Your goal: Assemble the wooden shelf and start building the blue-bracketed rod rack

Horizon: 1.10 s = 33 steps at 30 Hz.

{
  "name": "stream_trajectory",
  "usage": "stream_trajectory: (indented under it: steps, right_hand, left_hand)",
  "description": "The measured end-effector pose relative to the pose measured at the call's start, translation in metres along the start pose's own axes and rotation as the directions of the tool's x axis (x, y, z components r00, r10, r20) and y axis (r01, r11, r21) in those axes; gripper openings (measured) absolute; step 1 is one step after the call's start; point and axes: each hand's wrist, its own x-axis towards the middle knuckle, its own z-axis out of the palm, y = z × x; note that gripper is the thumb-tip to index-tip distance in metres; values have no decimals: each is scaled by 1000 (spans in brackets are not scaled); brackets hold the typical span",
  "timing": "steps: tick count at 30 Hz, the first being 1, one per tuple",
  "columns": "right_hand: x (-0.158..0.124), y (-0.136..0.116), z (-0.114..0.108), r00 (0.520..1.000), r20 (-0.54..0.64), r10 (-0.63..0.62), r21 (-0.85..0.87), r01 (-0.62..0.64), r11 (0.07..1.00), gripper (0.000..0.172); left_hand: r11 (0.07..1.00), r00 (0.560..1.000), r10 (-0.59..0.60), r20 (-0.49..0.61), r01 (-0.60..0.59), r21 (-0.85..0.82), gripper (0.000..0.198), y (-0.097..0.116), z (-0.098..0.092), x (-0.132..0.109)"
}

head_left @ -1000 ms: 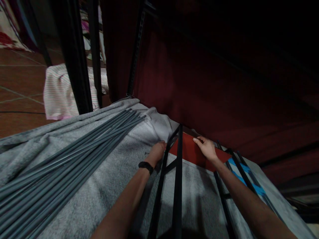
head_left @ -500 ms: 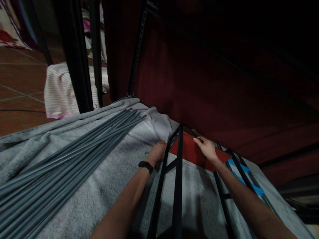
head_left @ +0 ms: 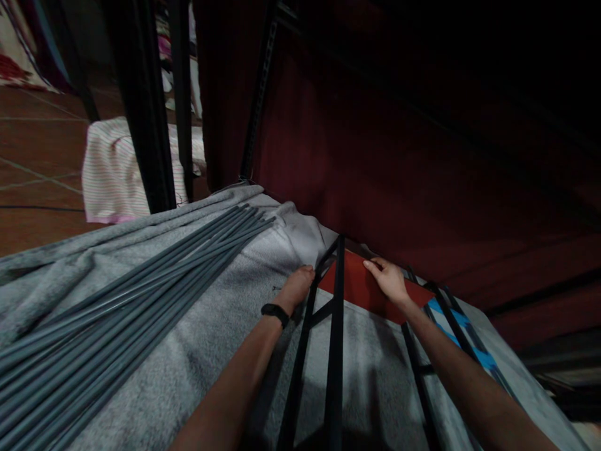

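Note:
My left hand (head_left: pixel 295 287), with a black band on its wrist, lies on the grey blanket (head_left: pixel 188 338) beside the left bar of a black metal frame (head_left: pixel 334 326); its fingers are curled at the frame's top corner, and what they grip is hidden. My right hand (head_left: pixel 387 279) rests on the far edge of a red panel (head_left: pixel 359 289), fingers curled over that edge. The frame stands between my two forearms.
A bundle of several long grey rods (head_left: pixel 126 307) lies across the blanket on the left. A dark red wall (head_left: pixel 399 163) rises just behind the hands. Black posts (head_left: pixel 141 106) and a striped pink cloth (head_left: pixel 113 175) stand on the tiled floor at the back left. Blue tape (head_left: pixel 462 332) marks bars at right.

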Motion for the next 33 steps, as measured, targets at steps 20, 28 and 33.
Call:
stream_trajectory:
  steps: [20, 28, 33]
  right_hand:
    - [0, 0, 0, 1000, -4, -4, -5, 4, 1000, 48]
    - [-1, -1, -1, 1000, -12, -13, -13, 13, 1000, 47]
    - [0, -1, -1, 1000, -12, -21, -1, 21, 1000, 46]
  left_hand:
    - [999, 999, -32, -23, 31, -20, 19, -2, -5, -2]
    - [999, 999, 36, -11, -35, 42, 23, 2, -4, -7]
    - [999, 999, -35, -29, 35, -1, 20, 2, -8, -9]
